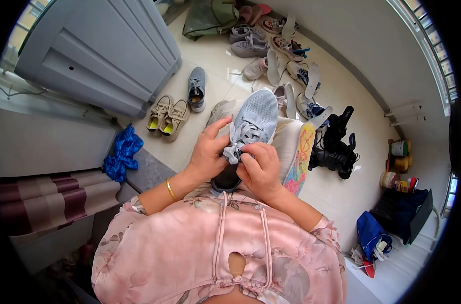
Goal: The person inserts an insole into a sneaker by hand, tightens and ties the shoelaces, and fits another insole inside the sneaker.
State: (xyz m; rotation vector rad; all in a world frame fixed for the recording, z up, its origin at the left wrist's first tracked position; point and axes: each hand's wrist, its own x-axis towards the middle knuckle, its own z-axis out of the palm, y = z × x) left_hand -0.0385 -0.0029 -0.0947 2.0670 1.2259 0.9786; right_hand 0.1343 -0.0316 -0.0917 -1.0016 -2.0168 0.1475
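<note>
A light grey mesh sneaker (259, 109) rests on my lap, its toe pointing away from me. Grey laces (239, 139) lie bunched in loops over its tongue. My left hand (209, 154) is closed at the sneaker's left side, its fingertips against the edge of the laces. With thumb and index finger, my right hand (261, 166) pinches a lace near the shoe's opening. The dark inside of the heel (225, 178) shows between my wrists. My palms hide part of the shoe's sides.
On the tiled floor stand a grey-blue sneaker (196, 90) and a pair of beige shoes (168, 119). Several shoes with loose insoles (311, 81) line the right wall. Black boots (337, 147) stand nearer. A grey cabinet (103, 55) is at left, a blue plastic bag (123, 152) below it.
</note>
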